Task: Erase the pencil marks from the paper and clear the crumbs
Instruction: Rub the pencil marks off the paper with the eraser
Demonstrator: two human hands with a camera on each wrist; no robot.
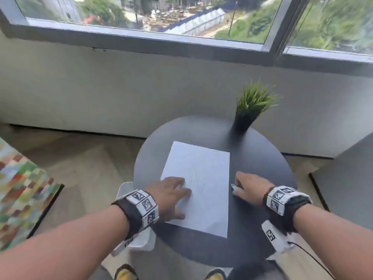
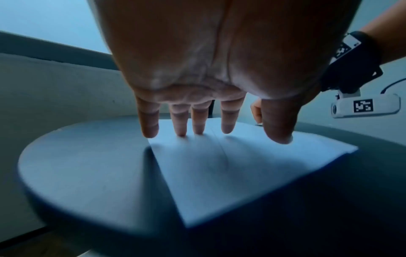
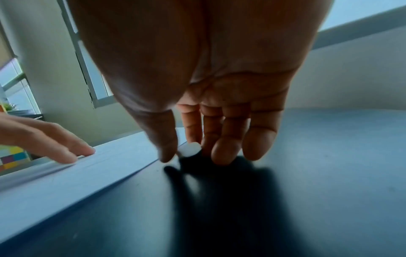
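Note:
A white sheet of paper [image 1: 201, 168] lies on a round dark table [image 1: 262, 158], with faint pencil marks [image 1: 197, 174] near its middle. My left hand [image 1: 171, 195] lies on the sheet's left part, its straight fingers [image 2: 198, 125] pressing the paper [image 2: 219, 173] down. My right hand [image 1: 248, 186] sits on the table just off the sheet's right edge. Its thumb and curled fingers close around a small white eraser [image 3: 190, 149], which shows white at the thumb side in the head view [image 1: 234, 188]. No crumbs are visible.
A small potted grass plant [image 1: 250, 108] stands at the table's far edge. A wall and window run behind the table. A colourful patchwork surface [image 1: 22, 188] lies at the left and a grey block [image 1: 347, 178] at the right. My knees are below the near edge.

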